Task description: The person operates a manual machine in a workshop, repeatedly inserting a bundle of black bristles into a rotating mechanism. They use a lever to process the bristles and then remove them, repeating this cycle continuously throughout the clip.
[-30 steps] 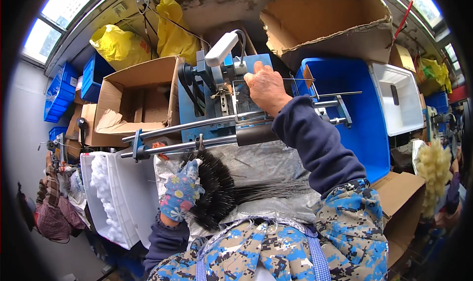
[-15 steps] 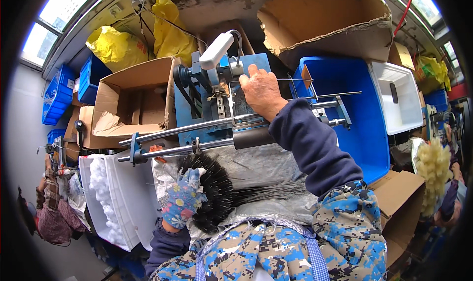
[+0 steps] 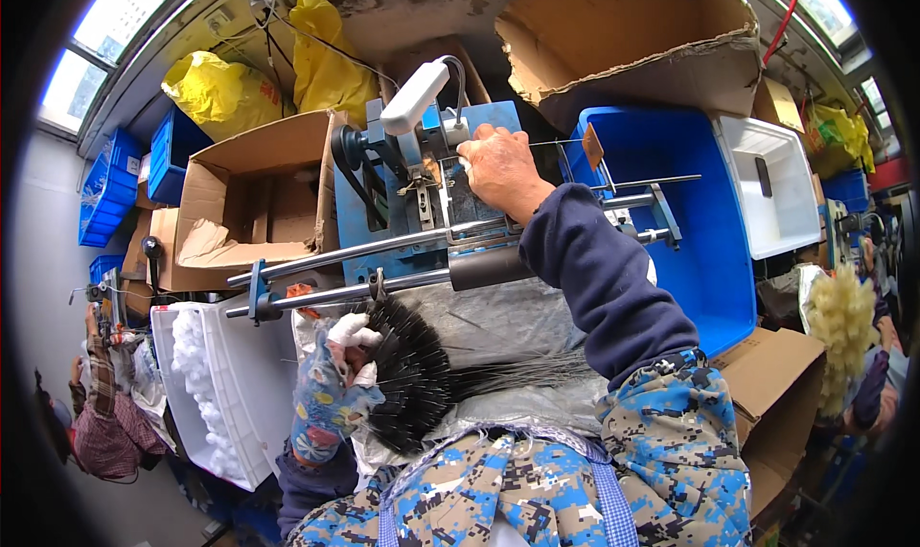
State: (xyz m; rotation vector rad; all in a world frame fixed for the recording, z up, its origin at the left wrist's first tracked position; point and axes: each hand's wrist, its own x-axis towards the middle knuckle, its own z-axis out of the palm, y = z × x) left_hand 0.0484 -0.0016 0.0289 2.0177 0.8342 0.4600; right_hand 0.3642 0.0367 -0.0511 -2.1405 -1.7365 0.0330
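My right hand (image 3: 506,171) is bare, closed over the top of a blue bench machine (image 3: 369,202). What its curled fingers hold is hidden; a thin metal rod (image 3: 556,142) shows to the right of the knuckles. My left hand (image 3: 337,379) wears a blue flowered glove, with white wraps on its fingertips. Its fingers are loosely bent and apart, with no held thing visible. Beside it on my lap lies a bundle of black bristle brushes (image 3: 412,374), their thin wire stems (image 3: 527,372) pointing right.
Two steel rails (image 3: 383,248) cross in front of me. Right stand a blue bin (image 3: 704,298) and a white tray (image 3: 791,211). Cardboard boxes stand left (image 3: 254,255) and back (image 3: 632,77). A white bin (image 3: 264,394) holds white tufts. People work at both sides.
My left hand has turned from lying on the bristles and drawn slightly left, so its wrapped fingers show. My right hand has shifted slightly up and left, fingers curled more tightly.
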